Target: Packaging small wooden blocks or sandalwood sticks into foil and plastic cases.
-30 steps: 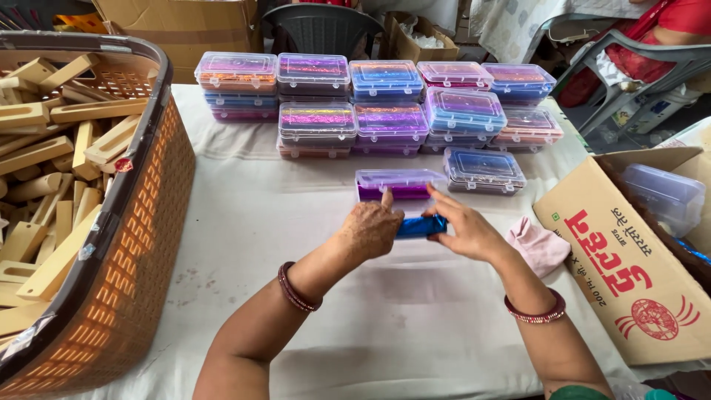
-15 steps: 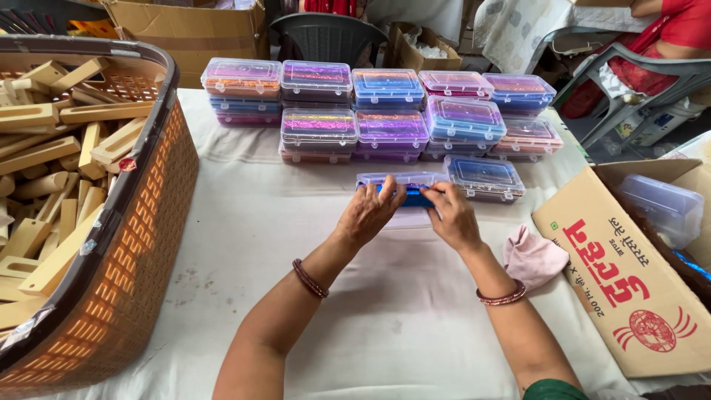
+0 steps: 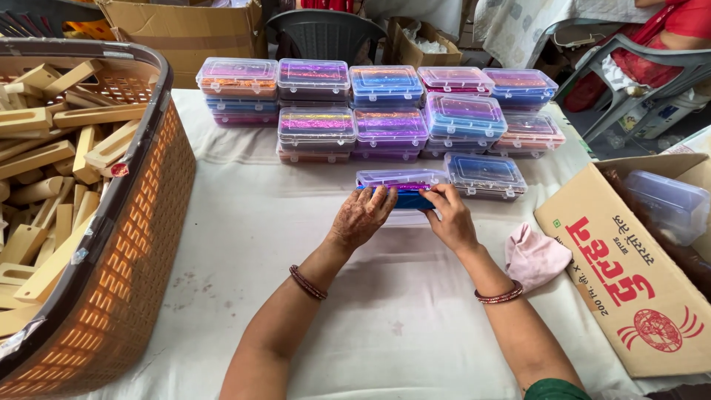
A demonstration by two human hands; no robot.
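White cloth covers the desk [image 3: 222,222], bare and creased just before the forearms. A dark bangle sits on each wrist. Left hand [image 3: 363,216] and right hand [image 3: 452,219] meet close together, both grasping a blue box [image 3: 415,200] from its 2 ends, fingers curled over its top edge. The blue box rests against a clear-lidded purple case [image 3: 400,178] just beyond the fingertips. Beside the right hand, a pink cloth [image 3: 535,255] lies crumpled on the desk; further right, a cardboard carton [image 3: 629,281] with red print holds a clear plastic tub [image 3: 670,204]. Left of the left hand, well apart, an orange woven basket [image 3: 111,289] is filled with pale wooden blocks [image 3: 44,163]. Beyond the hands, another clear case [image 3: 486,175], then stacked clear-lidded cases [image 3: 385,104] in 2 rows. Farthest off, a dark plastic chair [image 3: 326,33] and cardboard boxes.
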